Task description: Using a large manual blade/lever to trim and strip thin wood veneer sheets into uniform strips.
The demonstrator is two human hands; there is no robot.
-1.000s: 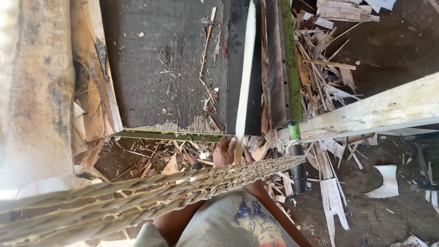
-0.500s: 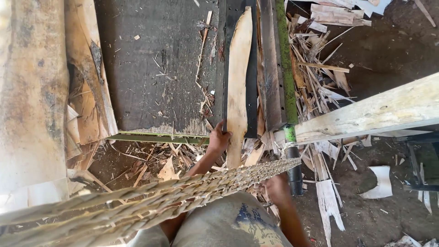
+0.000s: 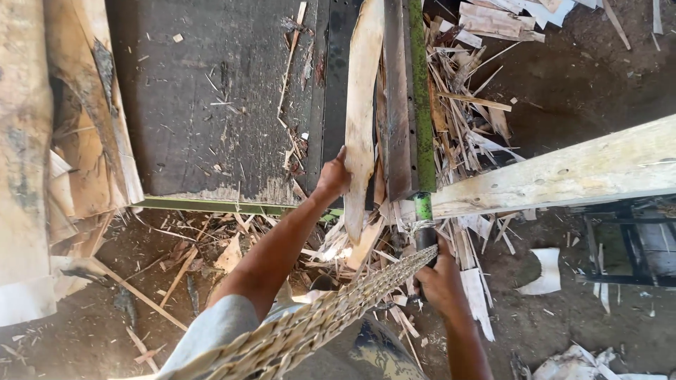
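Observation:
My left hand (image 3: pixel 333 176) grips the left edge of a long pale strip of wood veneer (image 3: pixel 362 105) that lies lengthways under a grey cutter blade with a green edge (image 3: pixel 408 98). My right hand (image 3: pixel 440 281) is closed around the black handle (image 3: pixel 425 236) at the near end of that blade. The dark worn machine bed (image 3: pixel 211 98) lies to the left of the strip. The woven brim of my straw hat (image 3: pixel 317 327) crosses the lower view and hides part of both arms.
Heaps of wood scraps and splinters (image 3: pixel 465 91) lie right of the blade and on the dirt floor below the bed. A pale wooden beam (image 3: pixel 577 172) runs out to the right. Stacked veneer sheets (image 3: pixel 77 127) stand at the left.
My left arm has reached forward and up with the veneer strip, pushing it further under the blade. My right hand has come into view on the handle.

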